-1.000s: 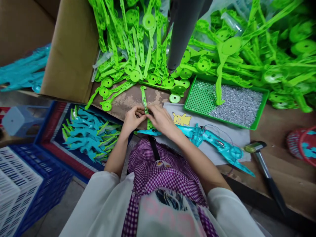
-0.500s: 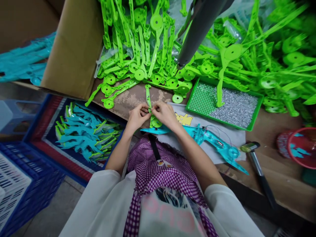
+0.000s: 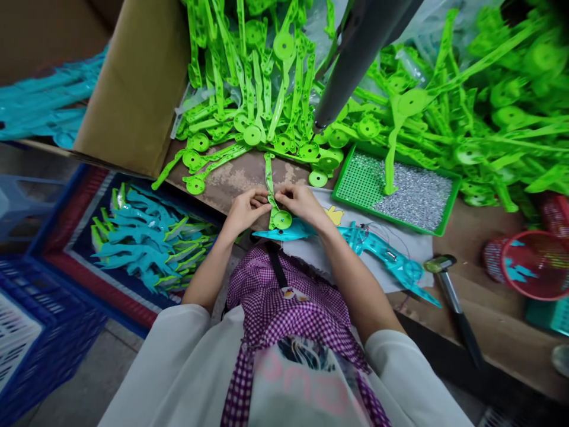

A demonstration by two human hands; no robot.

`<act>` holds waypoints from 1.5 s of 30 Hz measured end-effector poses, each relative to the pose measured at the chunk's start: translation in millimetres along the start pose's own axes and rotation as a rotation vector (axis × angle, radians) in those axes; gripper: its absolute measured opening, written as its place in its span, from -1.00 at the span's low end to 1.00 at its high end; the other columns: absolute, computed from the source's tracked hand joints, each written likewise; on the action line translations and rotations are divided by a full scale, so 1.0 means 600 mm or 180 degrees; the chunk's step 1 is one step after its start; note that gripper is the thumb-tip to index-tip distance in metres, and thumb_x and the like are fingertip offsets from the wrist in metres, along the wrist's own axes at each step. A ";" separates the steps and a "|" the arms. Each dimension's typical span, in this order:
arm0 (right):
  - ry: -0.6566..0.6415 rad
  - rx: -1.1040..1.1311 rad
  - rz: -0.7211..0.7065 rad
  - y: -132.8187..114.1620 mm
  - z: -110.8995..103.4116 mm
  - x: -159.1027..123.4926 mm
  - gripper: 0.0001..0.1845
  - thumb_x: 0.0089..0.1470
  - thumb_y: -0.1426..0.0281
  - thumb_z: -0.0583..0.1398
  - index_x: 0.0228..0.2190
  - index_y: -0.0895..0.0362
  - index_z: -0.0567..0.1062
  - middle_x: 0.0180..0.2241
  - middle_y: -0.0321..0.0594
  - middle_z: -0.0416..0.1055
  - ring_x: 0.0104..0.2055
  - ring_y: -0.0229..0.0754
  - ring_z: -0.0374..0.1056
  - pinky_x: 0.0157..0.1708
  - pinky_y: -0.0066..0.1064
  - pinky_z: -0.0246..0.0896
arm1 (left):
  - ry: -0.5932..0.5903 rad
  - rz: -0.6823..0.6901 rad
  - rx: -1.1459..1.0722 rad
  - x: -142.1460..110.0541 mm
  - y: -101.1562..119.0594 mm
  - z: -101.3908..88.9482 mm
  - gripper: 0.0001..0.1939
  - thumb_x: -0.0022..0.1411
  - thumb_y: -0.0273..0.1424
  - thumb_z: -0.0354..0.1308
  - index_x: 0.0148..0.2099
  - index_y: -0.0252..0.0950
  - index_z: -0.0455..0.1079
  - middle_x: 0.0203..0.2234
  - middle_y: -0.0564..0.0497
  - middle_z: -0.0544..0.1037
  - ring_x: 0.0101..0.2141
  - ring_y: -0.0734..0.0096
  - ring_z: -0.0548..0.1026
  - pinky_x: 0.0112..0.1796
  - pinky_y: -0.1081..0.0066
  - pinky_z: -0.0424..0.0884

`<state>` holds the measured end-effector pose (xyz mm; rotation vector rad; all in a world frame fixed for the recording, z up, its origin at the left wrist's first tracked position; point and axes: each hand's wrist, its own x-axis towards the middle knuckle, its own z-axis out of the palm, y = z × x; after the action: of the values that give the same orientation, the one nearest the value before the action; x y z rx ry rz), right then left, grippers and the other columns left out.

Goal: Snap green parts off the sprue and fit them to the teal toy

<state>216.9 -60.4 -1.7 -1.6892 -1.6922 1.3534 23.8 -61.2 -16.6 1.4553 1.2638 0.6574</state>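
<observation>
A brown worktop [image 3: 493,302] is worn to paler patches in front of a heap of green parts [image 3: 251,83]. Between the hands, a narrow green part [image 3: 281,220] is laid, its round end set just beside or over the blue tip of a long blue assembly [image 3: 386,255]. Its left edge is met by the bent, slightly parted thumb and forefinger of the left hand [image 3: 246,210]; the right hand [image 3: 303,206] is held opposite, fingers curled close to the thumb. Whether either grip is closed on anything cannot be told. A grey cloth [image 3: 425,242] is spread beneath the assembly, bordered by a green tray [image 3: 451,204] of metal pieces, a hammer [image 3: 453,302] and a red basket [image 3: 492,261]. Overhead, a dark tool [image 3: 351,65] is seen. At left, blue pieces [image 3: 44,101] are partly enclosed by cardboard [image 3: 133,83]; below, the tiled floor [image 3: 95,362] is crowded by plastic crates [image 3: 62,344]
</observation>
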 end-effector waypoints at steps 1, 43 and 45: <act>0.0068 -0.0068 0.0018 -0.002 0.000 -0.001 -0.73 0.12 0.30 0.16 -0.34 0.21 0.58 -0.49 -0.26 0.44 -0.44 -0.27 0.24 -0.37 -0.44 0.05 | -0.0012 -0.0004 -0.0032 0.000 0.000 -0.001 -0.69 0.06 -0.47 0.38 -0.09 -0.32 0.51 -0.32 -0.01 0.62 -0.37 0.43 0.54 -0.25 0.39 0.47; -0.0156 0.0449 -0.0217 0.002 -0.011 0.014 -0.70 -0.05 0.22 0.25 -0.45 0.24 0.59 -0.54 -0.29 0.41 -0.46 -0.30 0.20 -0.40 -0.42 0.07 | 0.1065 0.0810 0.0480 -0.018 -0.022 0.032 -0.97 0.22 -0.42 0.33 -0.26 -0.27 0.58 -0.39 0.03 0.61 -0.46 0.46 0.46 -0.24 0.38 0.42; -0.0137 0.0387 -0.0156 -0.001 -0.011 0.015 -0.72 -0.06 0.23 0.25 -0.48 0.23 0.57 -0.56 -0.31 0.38 -0.48 -0.31 0.18 -0.42 -0.42 0.04 | 0.1033 0.0764 0.0480 -0.018 -0.022 0.031 -0.97 0.22 -0.42 0.33 -0.27 -0.26 0.58 -0.40 0.03 0.60 -0.46 0.45 0.46 -0.24 0.37 0.42</act>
<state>219.9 -50.0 -1.2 -1.5523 -1.6284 1.4486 32.6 -79.4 -32.2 1.6899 1.4214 1.0088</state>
